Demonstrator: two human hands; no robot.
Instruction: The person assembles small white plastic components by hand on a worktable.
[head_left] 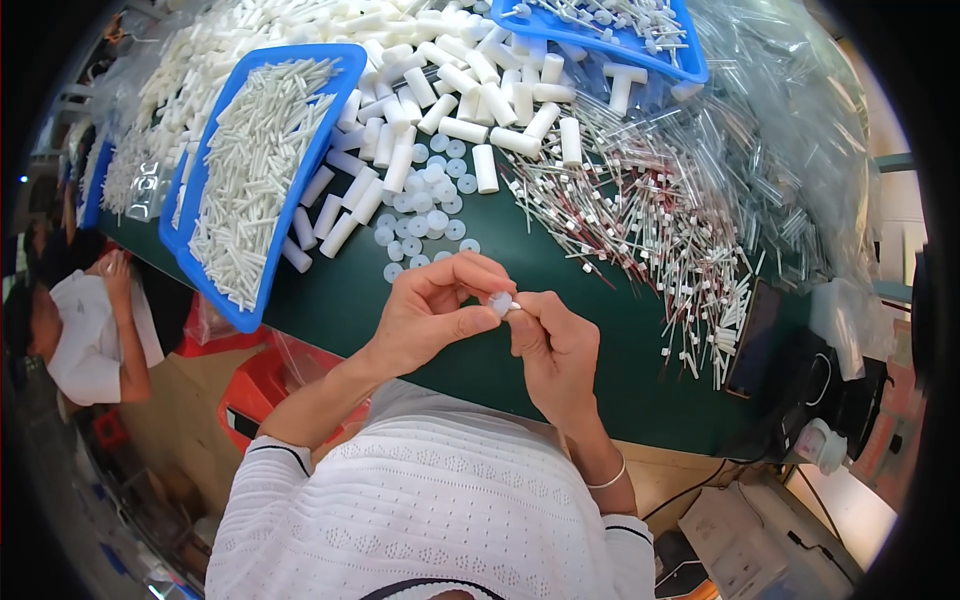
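Note:
My left hand [432, 308] pinches a small translucent white disc [499, 301] between thumb and fingers, above the near part of the green table. Close against it, my right hand [556, 352] is closed on a thin white stick-like piece [514, 306], whose tip meets the disc. Whether the stick passes into the disc is hidden by my fingers. Just beyond my left hand lies a loose group of similar translucent discs [431, 190] with small center holes. To the left, a blue tray [262, 300] holds many short thin white sticks [262, 165].
White cylinders [485, 168] are heaped across the far side. On the right lie thin rods with white ends and dark red parts [640, 220], beside clear plastic bags [780, 130] and a phone [752, 340]. Another blue tray [690, 66] stands far right. A person [95, 325] sits at left.

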